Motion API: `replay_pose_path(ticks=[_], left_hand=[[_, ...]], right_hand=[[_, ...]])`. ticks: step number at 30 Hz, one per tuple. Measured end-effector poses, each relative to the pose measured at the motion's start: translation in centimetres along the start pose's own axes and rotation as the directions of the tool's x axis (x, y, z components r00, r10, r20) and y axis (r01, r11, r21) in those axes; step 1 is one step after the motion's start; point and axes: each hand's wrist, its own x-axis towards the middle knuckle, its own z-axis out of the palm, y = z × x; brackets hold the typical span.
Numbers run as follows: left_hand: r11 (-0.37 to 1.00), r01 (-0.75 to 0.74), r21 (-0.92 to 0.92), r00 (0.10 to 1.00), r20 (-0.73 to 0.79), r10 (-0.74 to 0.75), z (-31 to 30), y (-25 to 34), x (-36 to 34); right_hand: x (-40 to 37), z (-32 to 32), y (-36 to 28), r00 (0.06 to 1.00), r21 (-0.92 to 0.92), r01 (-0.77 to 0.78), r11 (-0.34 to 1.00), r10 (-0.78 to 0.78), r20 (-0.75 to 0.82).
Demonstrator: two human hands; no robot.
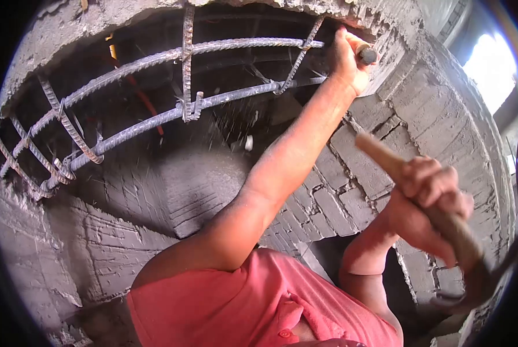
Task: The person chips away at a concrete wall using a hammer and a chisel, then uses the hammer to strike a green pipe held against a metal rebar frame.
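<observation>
My left hand (346,65) reaches far up with its fingers wrapped around a chisel (366,55). The chisel's round metal butt faces me, and its working end is hidden behind the hand at the broken concrete edge (386,29). Lower right, my right hand (424,205) grips the wooden handle of a hammer (380,155). The hammer's dark head (480,286) is blurred by motion at the lower right. It is well apart from the chisel. Ribbed steel bars (230,99), crossed by short ties, run through the opening left of my left hand.
Grey brickwork (334,214) with cracked joints curves below and right of my left hand. Rough concrete (79,26) rims the opening at the top. Small bits of debris (248,143) hang in the air beneath the bars. Bright light (490,63) comes in at the right.
</observation>
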Motion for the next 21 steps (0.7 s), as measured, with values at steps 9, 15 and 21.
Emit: replay_pose_path(ticks=[9,15,21], left_hand=[[0.982,-0.113,0.149,0.994,0.016,0.111,-0.7,-2.9,-0.5],[0.967,-0.101,0.234,0.993,0.083,0.083,-3.3,-2.8,0.4],[0.929,-0.07,0.363,0.997,0.068,0.048,-2.3,-1.3,-1.0]], right_hand=[[-6.7,-3.2,3.7,0.596,-0.06,-0.795,0.603,0.759,-0.263],[-6.1,-3.8,1.7,0.882,0.091,-0.392,0.915,0.402,-0.244],[-9.1,-5.5,8.9,0.929,-0.135,-0.366,0.921,0.353,-0.115]])
